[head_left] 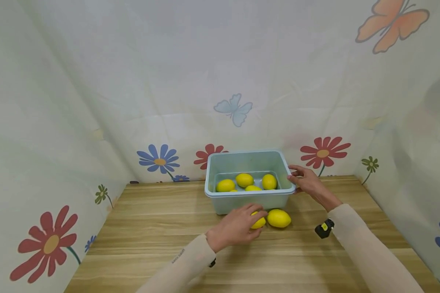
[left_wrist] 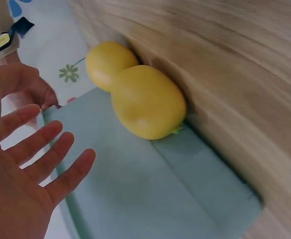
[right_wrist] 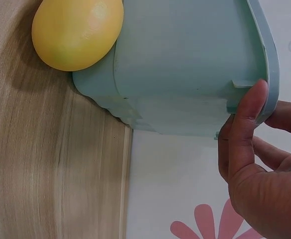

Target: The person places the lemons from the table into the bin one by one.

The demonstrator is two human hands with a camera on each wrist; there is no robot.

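A light blue-green plastic bin (head_left: 251, 199) stands on the wooden table with several lemons inside, one of them a lemon (head_left: 225, 185) at its left. Two more lemons lie on the table against its front: a left lemon (left_wrist: 147, 102) and a right lemon (head_left: 279, 218). My left hand (head_left: 236, 228) is over the left lemon in the head view; the left wrist view shows its fingers (left_wrist: 68, 174) spread and apart from the fruit. At the bin's right rim, my right hand (right_wrist: 264, 164) grips the corner between thumb and fingers.
The wooden table (head_left: 161, 219) extends on both sides of the bin. Behind it hangs a pale cloth backdrop (head_left: 168, 81) printed with flowers and butterflies. More of this cloth encloses the left and right sides.
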